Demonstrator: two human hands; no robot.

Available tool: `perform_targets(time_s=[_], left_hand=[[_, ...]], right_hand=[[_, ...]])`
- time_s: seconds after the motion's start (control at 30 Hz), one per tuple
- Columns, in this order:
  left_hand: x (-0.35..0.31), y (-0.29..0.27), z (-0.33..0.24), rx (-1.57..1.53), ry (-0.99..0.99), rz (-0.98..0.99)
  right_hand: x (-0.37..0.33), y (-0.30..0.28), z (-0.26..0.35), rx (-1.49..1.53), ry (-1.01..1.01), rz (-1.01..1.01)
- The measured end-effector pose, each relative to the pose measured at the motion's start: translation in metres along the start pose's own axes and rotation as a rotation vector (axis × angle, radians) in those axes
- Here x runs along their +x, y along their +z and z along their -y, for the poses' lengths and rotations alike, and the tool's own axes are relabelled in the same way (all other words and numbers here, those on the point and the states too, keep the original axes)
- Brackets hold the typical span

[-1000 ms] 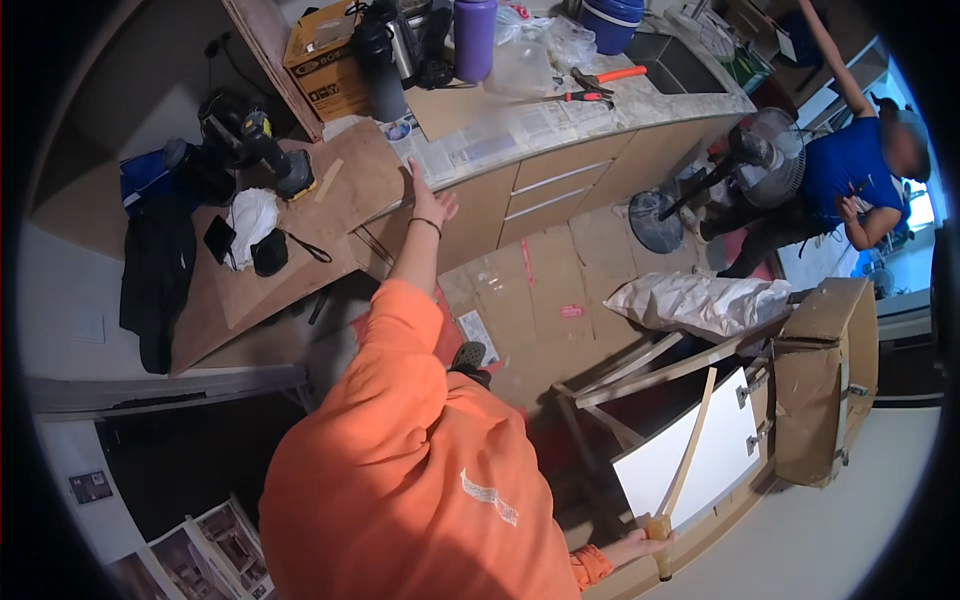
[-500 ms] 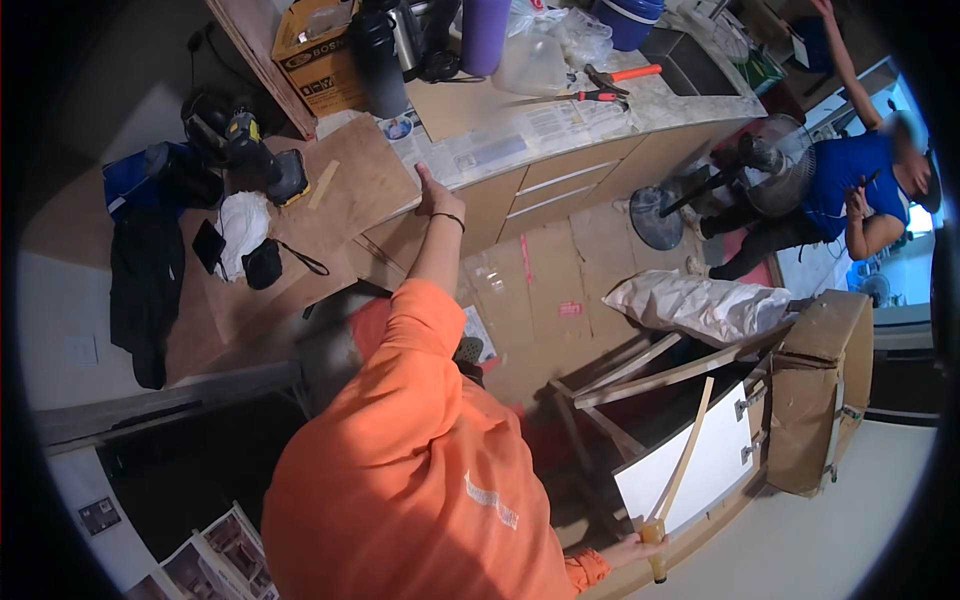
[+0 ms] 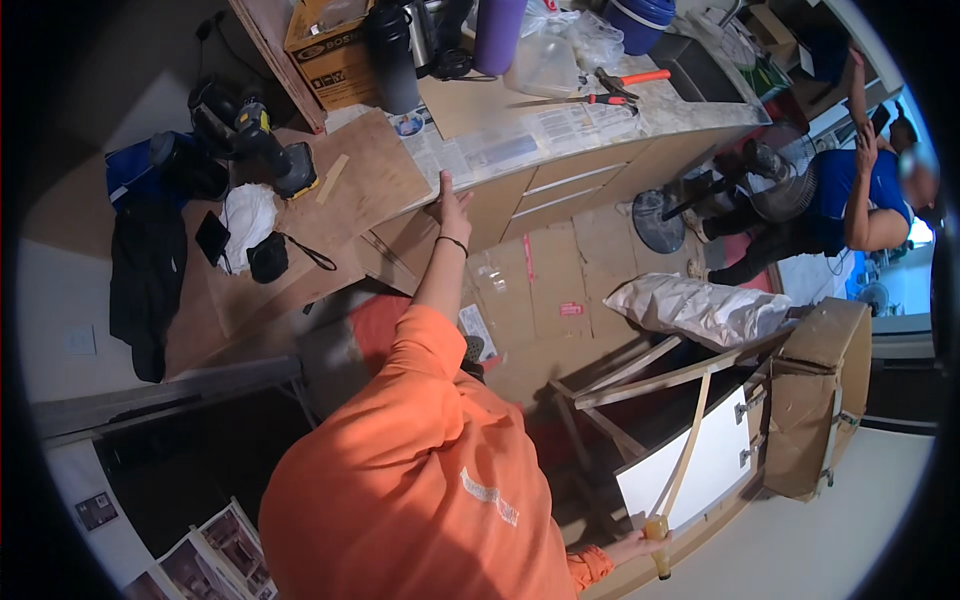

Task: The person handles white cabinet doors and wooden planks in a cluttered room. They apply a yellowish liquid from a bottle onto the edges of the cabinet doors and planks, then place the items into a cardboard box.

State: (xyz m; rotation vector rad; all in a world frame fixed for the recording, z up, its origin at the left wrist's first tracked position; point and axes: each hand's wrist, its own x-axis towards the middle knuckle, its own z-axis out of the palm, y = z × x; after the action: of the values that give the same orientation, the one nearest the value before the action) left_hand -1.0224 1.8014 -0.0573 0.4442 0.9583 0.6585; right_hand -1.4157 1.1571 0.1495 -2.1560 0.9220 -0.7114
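My left hand (image 3: 452, 212) reaches forward past the wooden board (image 3: 375, 160), in front of the newspaper-covered counter. One finger points up, the others are partly bent, and nothing shows in it. At the lower right, my right hand (image 3: 637, 546) is wrapped round a small yellowish bottle (image 3: 657, 538) with its narrow end down. A thin wooden strip (image 3: 690, 440) slants up from the bottle, across a white panel (image 3: 690, 465) with metal hinges; whether my fingers also hold the strip is unclear.
Pliers (image 3: 612, 98), a hammer (image 3: 640, 77) and a purple tumbler (image 3: 498, 35) stand or lie on the counter. A cordless drill (image 3: 275, 150) rests at the left. A wooden frame (image 3: 660, 385), white sack (image 3: 700, 305) and cardboard box (image 3: 810, 400) occupy the right. Beyond, a person (image 3: 855, 190) stands near a fan (image 3: 785, 185).
My left hand has shifted slightly right and down, its fingers turned from spread to pointing. My right hand stays with the bottle. The other person's raised arm has come down, hands near each other.
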Motion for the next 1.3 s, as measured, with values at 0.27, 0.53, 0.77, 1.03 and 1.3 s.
perform_targets(time_s=[0.27, 0.53, 0.77, 1.03, 1.3], left_hand=[[-0.052, 0.005, -0.033, 0.203, -0.2, 0.139], [-0.155, 0.067, -0.048, 0.855, 1.006, 0.316], [-0.067, 0.109, -0.055, 1.892, 1.397, 0.705], [-0.018, 0.096, -0.038, 2.173, 1.432, 0.672], [-0.003, 0.093, -0.019, 1.99, 1.608, 0.814]], right_hand=[[0.002, 0.009, 0.007, 0.095, -0.083, -0.028], [0.007, 0.006, -0.014, 0.23, 0.025, -0.059], [0.036, 0.012, -0.082, 0.445, 0.142, -0.309], [0.031, 0.01, -0.09, 1.173, 0.627, -0.636], [-0.005, 0.0, -0.047, 1.426, 0.69, -0.63]])
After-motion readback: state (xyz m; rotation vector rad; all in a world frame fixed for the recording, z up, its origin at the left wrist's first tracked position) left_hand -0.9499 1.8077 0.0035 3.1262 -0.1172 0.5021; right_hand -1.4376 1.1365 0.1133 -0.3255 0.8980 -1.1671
